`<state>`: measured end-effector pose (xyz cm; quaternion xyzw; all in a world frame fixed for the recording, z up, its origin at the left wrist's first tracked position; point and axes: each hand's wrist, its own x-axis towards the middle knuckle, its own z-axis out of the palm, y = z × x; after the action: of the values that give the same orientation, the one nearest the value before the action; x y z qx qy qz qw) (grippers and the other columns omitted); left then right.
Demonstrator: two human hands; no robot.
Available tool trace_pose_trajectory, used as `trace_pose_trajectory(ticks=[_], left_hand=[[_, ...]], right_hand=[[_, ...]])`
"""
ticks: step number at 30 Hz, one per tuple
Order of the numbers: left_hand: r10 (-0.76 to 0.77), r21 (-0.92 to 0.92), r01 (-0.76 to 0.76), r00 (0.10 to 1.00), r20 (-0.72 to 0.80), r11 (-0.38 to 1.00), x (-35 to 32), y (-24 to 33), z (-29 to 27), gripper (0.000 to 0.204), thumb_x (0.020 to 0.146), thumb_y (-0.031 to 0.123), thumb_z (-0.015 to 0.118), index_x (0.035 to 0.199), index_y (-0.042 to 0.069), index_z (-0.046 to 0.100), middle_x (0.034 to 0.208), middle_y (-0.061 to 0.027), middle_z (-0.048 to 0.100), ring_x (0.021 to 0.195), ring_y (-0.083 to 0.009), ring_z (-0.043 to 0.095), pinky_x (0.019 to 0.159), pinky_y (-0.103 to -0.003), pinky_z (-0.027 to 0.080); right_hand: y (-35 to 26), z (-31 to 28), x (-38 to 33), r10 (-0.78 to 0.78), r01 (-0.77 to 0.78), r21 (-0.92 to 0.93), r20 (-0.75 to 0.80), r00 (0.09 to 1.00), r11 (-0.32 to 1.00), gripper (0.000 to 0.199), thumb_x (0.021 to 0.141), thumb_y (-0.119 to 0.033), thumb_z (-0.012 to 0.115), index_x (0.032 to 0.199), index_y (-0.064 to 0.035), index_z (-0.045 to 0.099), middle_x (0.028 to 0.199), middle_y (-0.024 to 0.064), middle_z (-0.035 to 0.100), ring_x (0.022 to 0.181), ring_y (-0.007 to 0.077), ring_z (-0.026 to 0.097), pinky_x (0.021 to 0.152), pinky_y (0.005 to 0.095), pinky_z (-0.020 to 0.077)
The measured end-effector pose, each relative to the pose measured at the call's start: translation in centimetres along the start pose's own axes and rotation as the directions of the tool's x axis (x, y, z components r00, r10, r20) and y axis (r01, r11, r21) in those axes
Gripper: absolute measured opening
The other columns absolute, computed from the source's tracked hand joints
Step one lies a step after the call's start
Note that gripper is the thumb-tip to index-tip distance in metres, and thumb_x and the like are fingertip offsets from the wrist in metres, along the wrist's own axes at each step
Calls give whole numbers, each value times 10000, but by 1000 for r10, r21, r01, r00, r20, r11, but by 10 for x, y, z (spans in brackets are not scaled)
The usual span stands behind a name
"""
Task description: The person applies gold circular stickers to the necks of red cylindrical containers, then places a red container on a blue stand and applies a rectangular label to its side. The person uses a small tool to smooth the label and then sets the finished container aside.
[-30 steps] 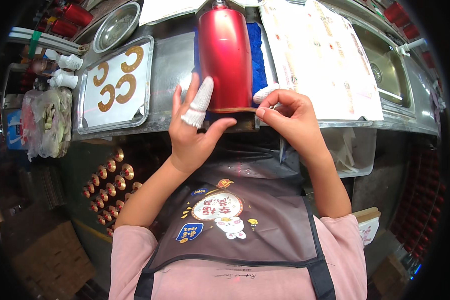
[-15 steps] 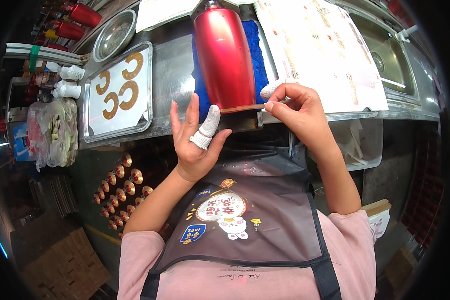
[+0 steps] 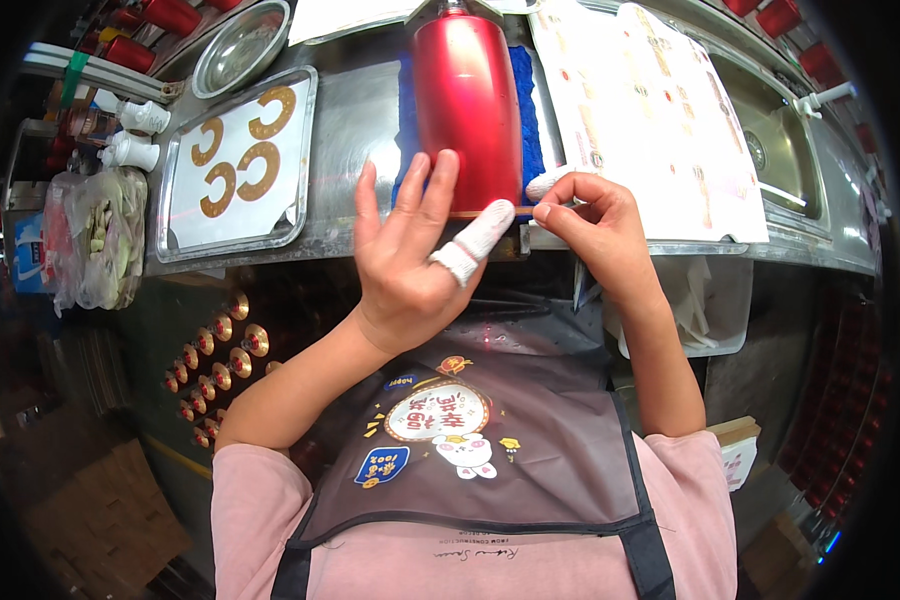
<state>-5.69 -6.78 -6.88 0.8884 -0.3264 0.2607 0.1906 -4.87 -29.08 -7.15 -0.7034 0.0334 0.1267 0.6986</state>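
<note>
A red metal bottle (image 3: 467, 100) lies on a blue cloth (image 3: 526, 110) on the steel counter (image 3: 360, 110), its base toward me. My left hand (image 3: 410, 260) is open with fingers spread. Its middle fingertips rest on the bottle's lower left side, and its index finger wears a white cot near the base. My right hand (image 3: 595, 230) also has a white cot on one finger. It pinches the lower right rim of the bottle between thumb and fingertip. What lies under the pinch is too small to tell.
A steel tray (image 3: 185, 215) with gold C-shaped pieces sits to the left, a steel bowl (image 3: 240, 45) behind it. A white printed sheet (image 3: 650, 110) lies right of the bottle, then a sink (image 3: 770, 130). White squeeze bottles (image 3: 135, 135) and a plastic bag (image 3: 95, 235) are far left. Gold discs (image 3: 220, 350) sit below the counter.
My left hand rose from below the bottle's base and its fingers now lie on the bottle's side. My right hand stays pinched at the base rim.
</note>
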Motion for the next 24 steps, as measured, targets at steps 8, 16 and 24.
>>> trace_pose_trajectory(ticks=[8,16,24], left_hand=[[-154,-147,146,987,-47,978,9,-12,17,668,756,152,850,1387,86,642,1468,-209,568,1303,-400,587,1137,-592,352],[-233,-274,231,972,28,934,-38,-15,-2,652,751,112,877,1348,-5,642,1449,-263,564,1315,-388,583,1146,-615,329],[-200,-223,210,977,69,952,-51,-15,4,552,793,119,854,1303,0,680,1480,-261,537,1303,-408,589,1157,-644,265]], right_hand=[[6,3,1,-13,13,-3,5,1000,1000,124,889,-91,732,843,11,679,852,7,656,648,19,560,579,197,431],[-15,3,-11,-10,10,9,-16,1000,1000,72,888,-66,736,860,-22,686,789,-58,618,666,-17,506,596,165,378],[-29,8,-20,-150,152,34,-57,987,988,87,890,-50,734,835,-21,673,787,-61,595,646,-21,474,578,175,345]])
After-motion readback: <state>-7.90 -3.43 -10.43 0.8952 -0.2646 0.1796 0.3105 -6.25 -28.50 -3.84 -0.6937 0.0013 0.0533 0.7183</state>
